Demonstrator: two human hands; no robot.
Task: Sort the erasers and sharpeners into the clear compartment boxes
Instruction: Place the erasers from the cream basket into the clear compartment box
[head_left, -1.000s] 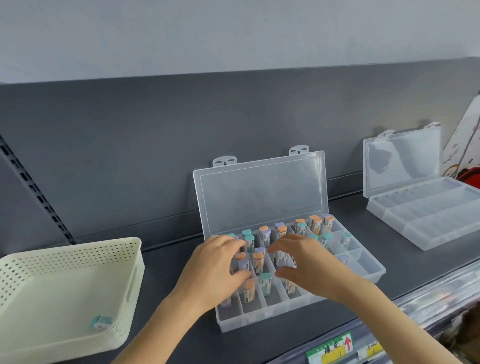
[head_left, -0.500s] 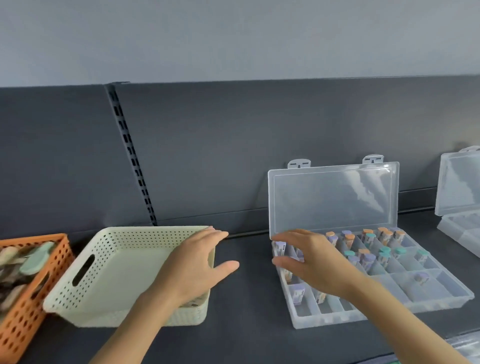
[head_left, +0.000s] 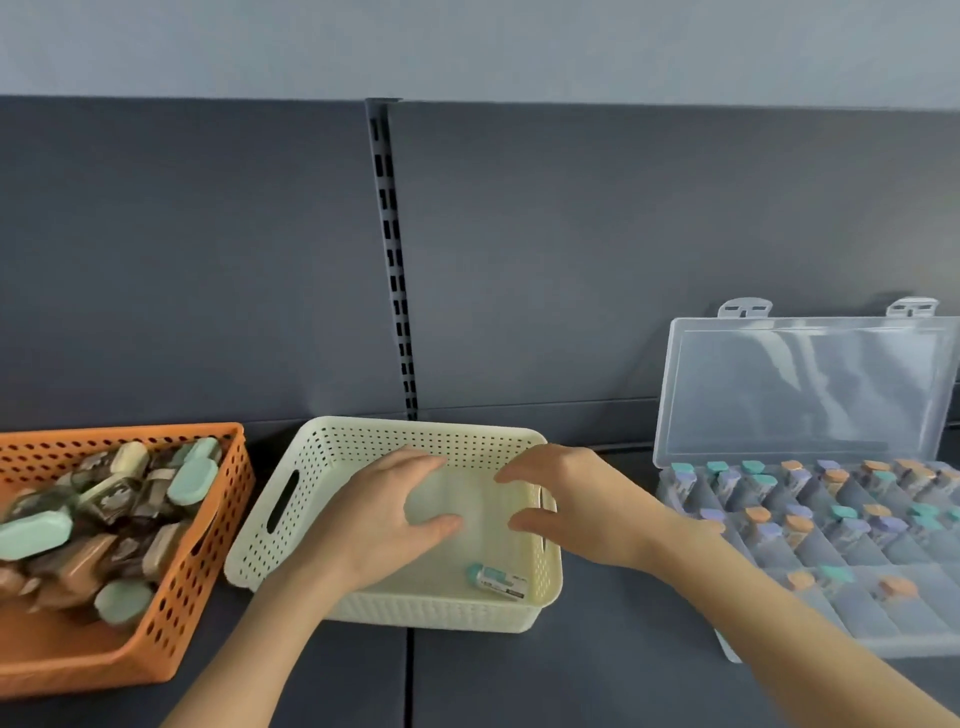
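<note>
Ctr of frame: cream perforated basket (head_left: 415, 427) on dark shelf (head_left: 597, 654). Over its middle, left hand (head_left: 384, 525) & right hand (head_left: 576, 506), palms down, fingers apart & loosely bent, gripping nothing; can't tell if touching basket floor. Lower-right corner inside basket: one small teal-capped labelled piece (head_left: 498, 581), lying flat, apart from both hands. Left edge: orange basket (head_left: 171, 613) heaped w/ teal & brown items. Right side: clear compartment box (head_left: 810, 384), lid up, many slots holding capped pieces (head_left: 769, 532), caps orange, teal, purple.
</note>
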